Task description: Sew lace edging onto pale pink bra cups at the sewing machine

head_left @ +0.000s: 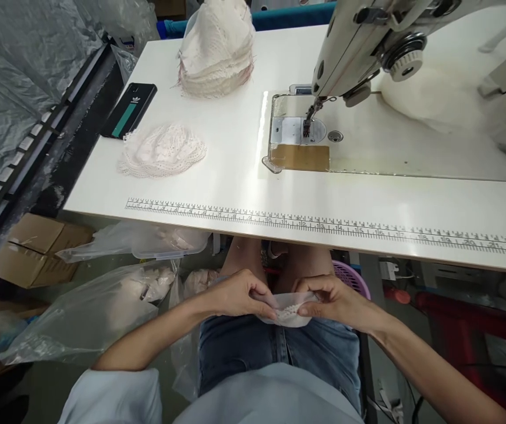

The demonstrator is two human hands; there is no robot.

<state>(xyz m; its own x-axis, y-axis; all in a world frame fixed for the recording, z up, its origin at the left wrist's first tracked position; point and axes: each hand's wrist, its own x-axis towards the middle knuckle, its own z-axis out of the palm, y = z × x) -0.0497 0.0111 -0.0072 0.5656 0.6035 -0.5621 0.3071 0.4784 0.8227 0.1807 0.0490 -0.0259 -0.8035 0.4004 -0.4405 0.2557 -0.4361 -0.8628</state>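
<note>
Over my lap, below the table edge, a small piece of sheer white fabric with a lace edge (pixel 289 312) is stretched between my two hands. My left hand (pixel 250 294) pinches its left end between thumb and fingers. At the other end, my right hand (pixel 323 300) grips the fabric the same way. On the table ahead lie a flat pile of white lace pieces (pixel 162 150) and a taller stack of cream fabric pieces (pixel 217 50) with frayed edges. The sewing machine's presser foot (pixel 307 126) stands to the right of them, with no fabric under it.
A black phone (pixel 129 111) lies at the table's left edge. A printed ruler (pixel 323 224) runs along the front edge. Clear plastic bags (pixel 89 318) and a cardboard box (pixel 36 250) sit lower left. A purple basket (pixel 350 278) is under the table.
</note>
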